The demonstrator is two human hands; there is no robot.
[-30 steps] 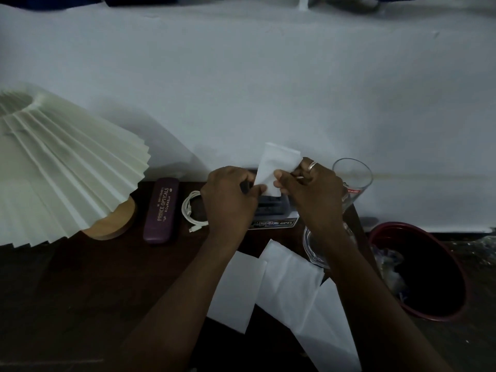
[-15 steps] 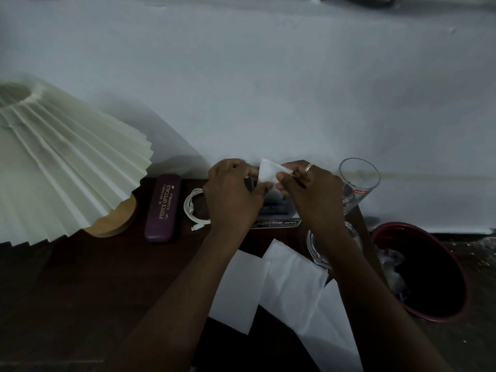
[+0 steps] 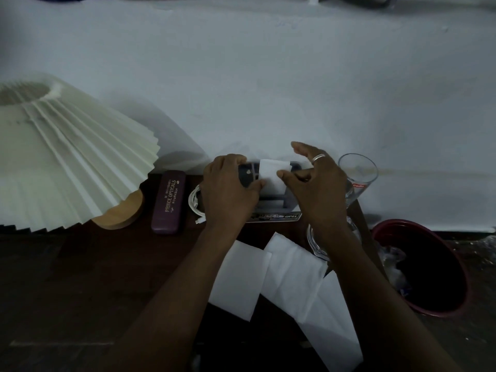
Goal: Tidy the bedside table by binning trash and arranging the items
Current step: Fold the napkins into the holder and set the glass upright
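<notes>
Folded tissue (image 3: 273,175): a small white square, flat against the top of a dark object (image 3: 246,176) at the back of the counter (image 3: 80,277), close to the wall.

Your left grip (image 3: 228,194) is wrapped round the dark object, with the thumb on the tissue's near left edge. This reads as a steadying hold, so the object does not slide while the tissue is worked. Your right grip (image 3: 314,189) is spread: the thumb tip touches the tissue's right edge, the forefinger is lifted straight, and the rest are loose. It is no pinch, as far as shows. You may be wiping or laying the tissue down; I cannot tell which.

The dark object sits on a flat item with an OPEL label (image 3: 279,216).

Along the back edge, left of your left grip:
- White cable (image 3: 195,202), coiled.
- Purple spectacle case (image 3: 168,202), just beside the cable.
- Lamp base (image 3: 120,214), under the pleated shade (image 3: 67,167).

These look already lined up in a row.

Drinking glass (image 3: 357,178): at the counter's right edge, just beside your right grip. Mind the elbow swing.

Three napkins (image 3: 292,275) overlap at the front of the counter, under your forearms. They are probably the next thing to fold or bin.

Red bin (image 3: 402,232): on the floor to the right of the counter, with some trash in it. It is on your right grip's side, so drops are easy.
</notes>
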